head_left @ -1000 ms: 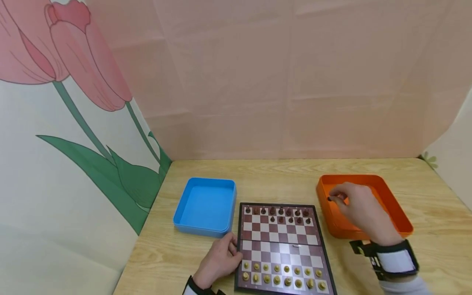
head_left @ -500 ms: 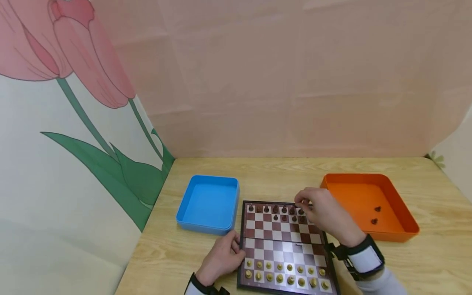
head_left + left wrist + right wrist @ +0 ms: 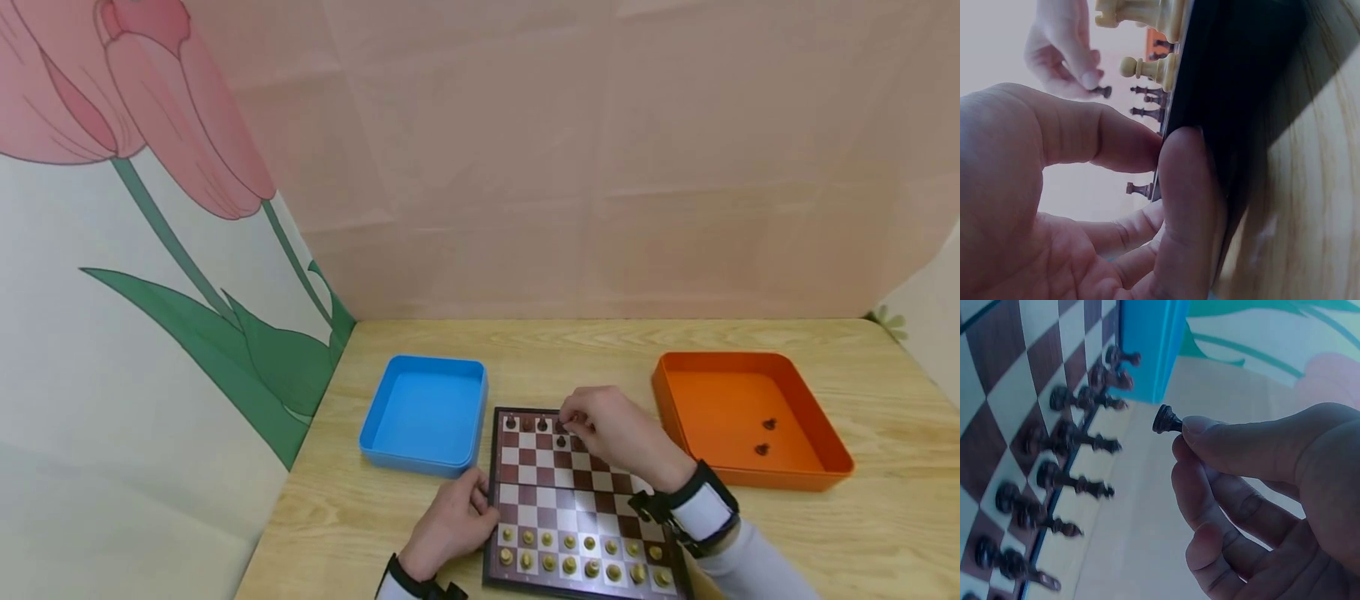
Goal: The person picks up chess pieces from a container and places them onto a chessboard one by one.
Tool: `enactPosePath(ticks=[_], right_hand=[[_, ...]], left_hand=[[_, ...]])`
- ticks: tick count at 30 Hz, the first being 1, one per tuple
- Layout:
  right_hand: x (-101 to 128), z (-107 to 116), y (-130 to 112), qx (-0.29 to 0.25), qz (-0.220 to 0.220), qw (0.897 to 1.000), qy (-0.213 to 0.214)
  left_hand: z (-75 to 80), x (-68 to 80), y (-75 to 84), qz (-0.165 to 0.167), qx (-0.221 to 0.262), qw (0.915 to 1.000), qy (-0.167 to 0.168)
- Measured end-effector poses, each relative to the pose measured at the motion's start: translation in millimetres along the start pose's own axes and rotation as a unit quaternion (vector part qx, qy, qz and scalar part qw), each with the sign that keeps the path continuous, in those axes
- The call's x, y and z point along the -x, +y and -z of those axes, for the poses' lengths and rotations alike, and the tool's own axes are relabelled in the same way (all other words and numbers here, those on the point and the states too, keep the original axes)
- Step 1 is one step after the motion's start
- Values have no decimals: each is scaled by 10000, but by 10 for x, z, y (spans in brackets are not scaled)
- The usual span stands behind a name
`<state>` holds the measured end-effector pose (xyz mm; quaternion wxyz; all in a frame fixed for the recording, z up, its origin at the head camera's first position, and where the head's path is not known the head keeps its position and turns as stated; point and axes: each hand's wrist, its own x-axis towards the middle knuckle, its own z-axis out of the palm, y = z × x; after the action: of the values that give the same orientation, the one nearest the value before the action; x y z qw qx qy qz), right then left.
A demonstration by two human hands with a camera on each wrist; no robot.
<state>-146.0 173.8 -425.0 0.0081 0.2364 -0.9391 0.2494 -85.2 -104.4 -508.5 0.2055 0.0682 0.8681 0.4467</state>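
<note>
My left hand (image 3: 450, 517) grips the left edge of a chessboard (image 3: 528, 457); in the left wrist view the thumb lies on top and a finger underneath. My right hand (image 3: 626, 433) is over the far rows of the board. Its thumb and index finger pinch a small dark chess piece (image 3: 1166, 420) by its upper end, base exposed; the fingers hide its head. In the right wrist view it is held apart from the standing dark pieces (image 3: 1085, 437). Gold chess pieces (image 3: 570, 565) fill the two near rows. My right hand covers part of the dark rows in the head view.
A blue tray (image 3: 423, 462) stands left of the board's far half. To the right is an orange tray (image 3: 780, 479) with two dark chess pieces (image 3: 769, 424) lying in it. All rest on a wooden table (image 3: 315, 500), with a pink sheet (image 3: 480, 208) behind.
My right hand has moved left from over the orange tray, past the board's far right corner, to the middle of the far rows. My left hand stays at the board's edge.
</note>
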Motion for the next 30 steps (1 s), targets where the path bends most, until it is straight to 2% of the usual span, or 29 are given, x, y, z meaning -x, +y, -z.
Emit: enactPosePath(ticks=[9, 17, 25, 30], right_hand=[[-115, -194, -29, -137, -101, 9993, -322], [-180, -325, -16, 48, -27, 9989, -455], [-214, -384, -11, 296, -67, 9978, -582], [-228, -399, 2, 237, -151, 9974, -656]], left_hand=[[5, 9, -9, -43, -14, 10000, -9], [16, 15, 3, 18, 20, 10000, -18], [11, 6, -9, 32, 61, 10000, -53], [6, 2, -25, 44, 87, 9999, -48]])
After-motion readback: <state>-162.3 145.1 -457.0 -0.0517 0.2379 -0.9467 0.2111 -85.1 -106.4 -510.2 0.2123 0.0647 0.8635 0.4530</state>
